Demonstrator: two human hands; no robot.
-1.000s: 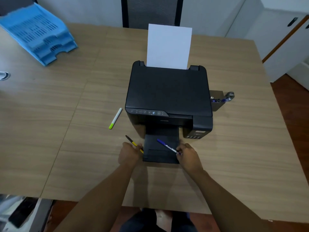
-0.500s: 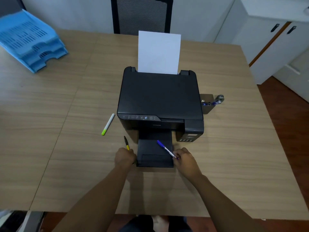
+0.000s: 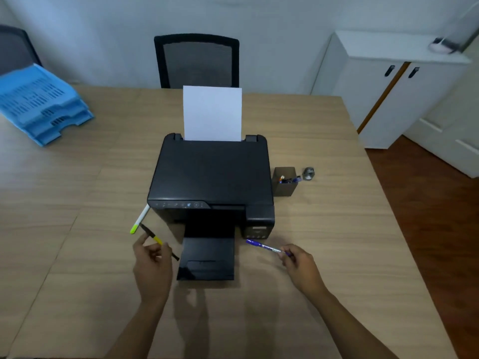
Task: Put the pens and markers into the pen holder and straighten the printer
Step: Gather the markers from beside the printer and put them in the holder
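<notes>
Pens pinched: left hand (image 3: 153, 265) black-yellow pen (image 3: 158, 240), right hand (image 3: 300, 265) blue pen (image 3: 264, 246); pen holder (image 3: 285, 181) (far right) seemingly crowded, may tip.

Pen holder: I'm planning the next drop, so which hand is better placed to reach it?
Probably the right hand: it holds the blue pen on the printer's right, the pen holder's side. The left hand would have to cross the printer.
</notes>
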